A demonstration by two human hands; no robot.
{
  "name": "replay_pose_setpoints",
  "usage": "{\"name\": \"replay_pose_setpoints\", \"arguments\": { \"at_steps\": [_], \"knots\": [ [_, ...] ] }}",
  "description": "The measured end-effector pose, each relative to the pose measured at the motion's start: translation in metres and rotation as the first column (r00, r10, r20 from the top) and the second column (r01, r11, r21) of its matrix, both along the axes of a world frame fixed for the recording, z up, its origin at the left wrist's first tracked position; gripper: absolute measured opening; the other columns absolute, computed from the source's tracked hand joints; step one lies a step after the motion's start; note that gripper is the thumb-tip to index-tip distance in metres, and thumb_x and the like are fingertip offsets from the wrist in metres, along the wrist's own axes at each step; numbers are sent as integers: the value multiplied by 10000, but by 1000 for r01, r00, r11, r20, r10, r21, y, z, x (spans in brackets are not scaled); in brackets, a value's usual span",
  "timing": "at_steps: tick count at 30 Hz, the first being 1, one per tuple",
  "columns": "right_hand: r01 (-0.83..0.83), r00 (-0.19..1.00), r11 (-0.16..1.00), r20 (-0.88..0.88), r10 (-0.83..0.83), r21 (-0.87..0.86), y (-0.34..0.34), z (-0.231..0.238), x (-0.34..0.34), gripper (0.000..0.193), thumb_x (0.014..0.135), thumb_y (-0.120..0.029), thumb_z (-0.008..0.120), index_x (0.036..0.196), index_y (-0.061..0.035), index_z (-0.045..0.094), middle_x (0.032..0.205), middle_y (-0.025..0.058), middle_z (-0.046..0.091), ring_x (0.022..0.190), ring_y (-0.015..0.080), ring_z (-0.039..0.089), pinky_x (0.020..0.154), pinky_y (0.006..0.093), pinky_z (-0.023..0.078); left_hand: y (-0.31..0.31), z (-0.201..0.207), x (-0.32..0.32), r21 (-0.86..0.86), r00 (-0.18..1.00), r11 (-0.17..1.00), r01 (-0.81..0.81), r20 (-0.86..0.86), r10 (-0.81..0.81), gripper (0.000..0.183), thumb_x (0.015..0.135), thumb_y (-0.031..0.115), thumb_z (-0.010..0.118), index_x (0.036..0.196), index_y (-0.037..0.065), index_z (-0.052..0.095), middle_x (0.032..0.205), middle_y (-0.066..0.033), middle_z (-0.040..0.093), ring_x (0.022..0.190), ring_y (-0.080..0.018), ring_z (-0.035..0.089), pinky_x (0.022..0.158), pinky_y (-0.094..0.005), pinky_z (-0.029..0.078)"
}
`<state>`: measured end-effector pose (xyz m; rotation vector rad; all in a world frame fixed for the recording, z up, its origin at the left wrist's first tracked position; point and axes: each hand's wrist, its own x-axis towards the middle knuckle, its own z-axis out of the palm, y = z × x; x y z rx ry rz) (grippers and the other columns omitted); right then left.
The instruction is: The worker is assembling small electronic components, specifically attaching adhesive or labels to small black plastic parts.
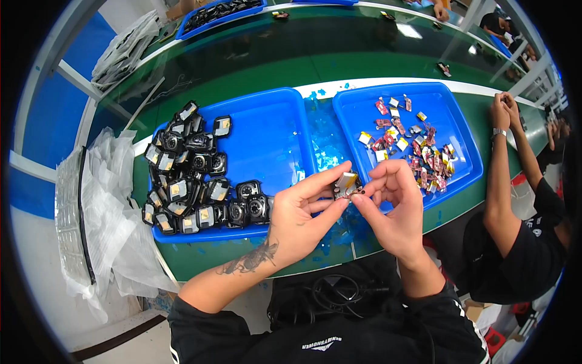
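Note:
In front of me, between two blue trays, both hands meet at a small circuit board with a silvery battery. My left hand pinches it between thumb and fingers. From the other side, the thumb and forefinger of my right hand close on its edge, where small dark parts show. The left tray holds a heap of black smartwatch cases, mostly along its left and near sides. Small red boards with batteries lie scattered in the right tray.
Blue film scraps litter the green bench between the trays. Behind them runs a green conveyor belt carrying a few small parts. Stacked plastic sheeting stands at the left. A co-worker's arms reach in at the right.

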<state>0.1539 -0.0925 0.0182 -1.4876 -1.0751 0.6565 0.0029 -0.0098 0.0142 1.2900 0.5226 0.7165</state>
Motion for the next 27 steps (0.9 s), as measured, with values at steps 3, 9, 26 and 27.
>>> {"name": "replay_pose_setpoints", "arguments": {
  "at_steps": [3, 9, 26, 27],
  "knots": [
    [-16, 999, 1000, -30, 15, -7, -1, 0, 0, 344, 791, 25, 730, 1047, -40, 510, 795, -2, 600, 696, 28, 523, 598, 177, 396, 0, 4, 0, -72, 999, 997, -21, -41, 18, 472, 874, -51, 623, 1329, 22, 521, 1293, -143, 579, 1144, -190, 598, 935, -313, 526],
    [-26, 998, 999, -52, 25, -19, 0, 5, -1, 388, 795, 32, 723, 1116, -21, 510, 882, 16, 585, 760, 44, 555, 620, 174, 454, 1, 0, -1, -54, 999, 998, 40, -5, -40, 453, 879, -53, 611, 1310, 11, 489, 1265, -133, 588, 1159, -200, 593, 913, -313, 536],
    [-398, 916, 901, -17, 401, -170, 155, 37, 38, 492, 752, 44, 695, 1202, 41, 495, 827, 64, 665, 778, 126, 649, 692, 259, 538, 10, -11, -5, 383, 890, 803, -456, 178, 421, 740, 833, -50, 595, 1465, -2, 213, 1520, -238, 207, 1384, -349, 333, 1047, -460, 388],
    [-317, 946, 927, 9, 325, -200, 184, 37, 51, 527, 745, 20, 718, 1217, 44, 485, 841, 79, 682, 776, 129, 649, 694, 260, 536, 9, -8, -6, 527, 900, 734, -429, 175, 400, 745, 817, -47, 610, 1453, -16, 223, 1505, -245, 238, 1370, -358, 350, 1046, -457, 389]
  ]
}}
